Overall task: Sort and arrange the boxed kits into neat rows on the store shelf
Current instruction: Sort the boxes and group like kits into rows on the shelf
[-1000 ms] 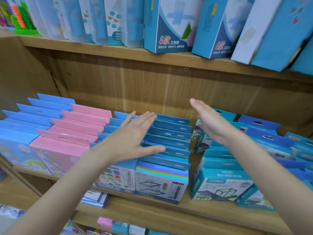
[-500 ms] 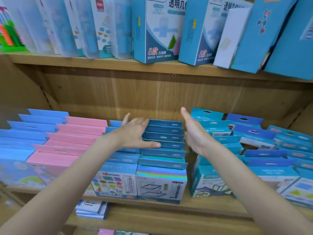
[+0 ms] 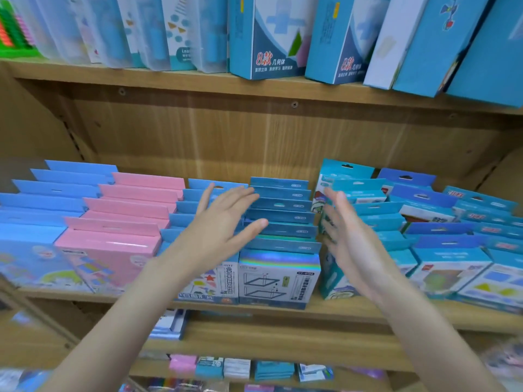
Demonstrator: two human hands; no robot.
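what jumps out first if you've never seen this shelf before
Two bare hands, the left hand and right hand, open and flanking the row of holographic blue kits at the middle of the wooden shelf. To the left, a block of pink boxes stands out among the blue rows.

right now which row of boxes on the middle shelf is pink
The pink row, second from the left. It stands between two blue rows, just left of the left hand; every other row is blue or teal.
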